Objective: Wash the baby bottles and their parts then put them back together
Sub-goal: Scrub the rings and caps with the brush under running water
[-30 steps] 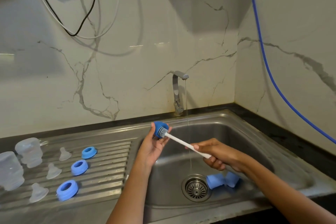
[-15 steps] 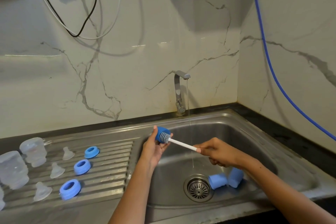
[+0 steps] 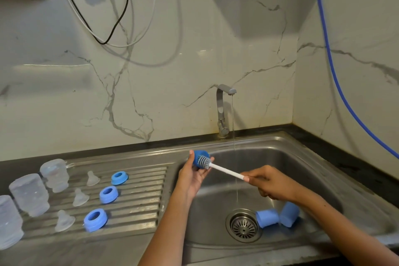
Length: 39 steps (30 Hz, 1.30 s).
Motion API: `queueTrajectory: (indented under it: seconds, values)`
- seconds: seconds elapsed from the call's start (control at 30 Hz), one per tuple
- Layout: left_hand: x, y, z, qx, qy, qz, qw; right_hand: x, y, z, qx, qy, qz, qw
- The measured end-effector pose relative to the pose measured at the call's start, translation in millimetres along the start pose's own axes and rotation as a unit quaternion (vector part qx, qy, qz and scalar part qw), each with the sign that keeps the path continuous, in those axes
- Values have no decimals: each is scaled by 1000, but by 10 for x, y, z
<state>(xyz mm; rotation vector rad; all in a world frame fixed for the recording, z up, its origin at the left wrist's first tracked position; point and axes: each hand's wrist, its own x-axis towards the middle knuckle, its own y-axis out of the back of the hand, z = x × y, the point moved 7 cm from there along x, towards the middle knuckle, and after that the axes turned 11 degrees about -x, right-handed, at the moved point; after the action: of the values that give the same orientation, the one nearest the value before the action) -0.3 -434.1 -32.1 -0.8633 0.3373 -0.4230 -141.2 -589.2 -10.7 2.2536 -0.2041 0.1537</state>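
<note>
Two hands worked over a steel sink [image 3: 313, 157] set in a corner of white marbled wall; the left hand [image 3: 191, 176] gripped a blue cap [image 3: 199, 156], the right hand [image 3: 269, 184] pinched a white brush [image 3: 224, 170] whose bristles sat at the cap's mouth; a thin stream fell from the tap [image 3: 222, 110]; two blue caps [image 3: 277, 217] lay near the drain [image 3: 244, 225]; bottles [image 3: 30, 193], teats [image 3: 80, 197] and blue rings [image 3: 108, 194] stood left on the ridged drainboard [image 3: 138, 201].
</note>
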Motion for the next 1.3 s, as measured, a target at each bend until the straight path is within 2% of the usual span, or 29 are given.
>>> queueTrajectory:
  seconds: [0.07, 0.2, 0.33, 0.4, 0.5, 0.63, 0.7, 0.8, 0.87, 0.93, 1.0, 1.07, 1.13, 1.23, 1.3]
  values:
    - [14, 0, 21, 10, -9, -1, 1000, 3, -4, -18, -10, 2, 34, 999]
    - [15, -25, 10, 75, -35, 23, 996, 38, 34, 24, -155, -25, 90, 983]
    - [25, 40, 60, 96, -68, 38, 992, 76, -51, -37, -185, -6, 48, 982]
    - [31, 48, 67, 98, -64, 23, 993, 67, -76, -60, -180, 13, 39, 983]
    - [-2, -21, 57, 45, -18, -22, 999, 33, -67, -51, -109, 33, 40, 993]
    - [-14, -65, 59, 19, 4, -41, 999, 12, -45, 22, -30, 13, 29, 999]
    - [11, -23, 64, 93, -36, -5, 995, 21, 5, 55, -106, -8, 51, 993]
    - [5, 56, 70, 161, -107, 72, 979, 32, 74, 13, -318, -31, 90, 943]
    - [8, 86, 94, 161, -126, 87, 975, 44, 49, -42, -348, -22, 102, 932]
    - [36, 67, 91, 156, -99, 52, 981, 52, -24, -79, -294, -3, 69, 953]
    - [40, 33, 36, 100, -37, -2, 994, 27, -67, -66, -150, 7, 24, 988]
    - [29, -22, 11, 34, 5, -41, 999, -9, -49, -33, -27, 1, 3, 1000]
    - [30, -49, 41, -24, 8, -48, 999, -13, -56, -18, 49, -3, -5, 999]
    - [25, -42, 93, -1, -18, -45, 999, 21, -73, 1, 42, -20, 22, 999]
    - [4, -22, 96, 102, -63, -16, 993, 26, -10, 15, -79, -28, 58, 995]
